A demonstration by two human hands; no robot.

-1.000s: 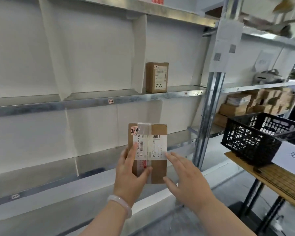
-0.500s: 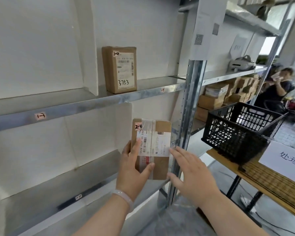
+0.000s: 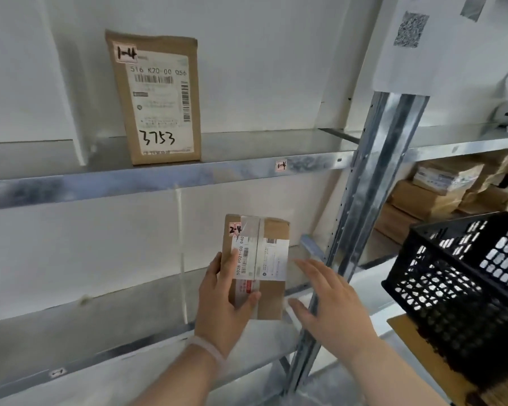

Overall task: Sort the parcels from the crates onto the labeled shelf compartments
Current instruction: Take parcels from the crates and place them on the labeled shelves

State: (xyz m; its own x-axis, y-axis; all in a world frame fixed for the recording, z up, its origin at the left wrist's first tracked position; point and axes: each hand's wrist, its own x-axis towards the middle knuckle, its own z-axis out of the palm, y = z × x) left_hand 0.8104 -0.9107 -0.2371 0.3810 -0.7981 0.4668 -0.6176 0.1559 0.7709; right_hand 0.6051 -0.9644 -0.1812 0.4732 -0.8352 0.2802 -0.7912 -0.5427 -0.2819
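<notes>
Closer to shelf than 1 s ago; view swung right. Parcel (image 3: 255,265) marked 2-4, pinched upright in left hand (image 3: 223,303), now before the lower bay under the 1-4 tag (image 3: 281,165). Right hand (image 3: 332,300) spread beside it, not gripping. Placement looks imminent.

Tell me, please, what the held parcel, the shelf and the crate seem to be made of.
Parcel: brown cardboard, matte, sealed with clear glossy tape, with white paper labels.
Shelf: metal, probably galvanised steel, by its grey mottled sheen and blurred reflections.
Crate: apparently black moulded plastic, by its regular lattice of holes and slight gloss.
</notes>
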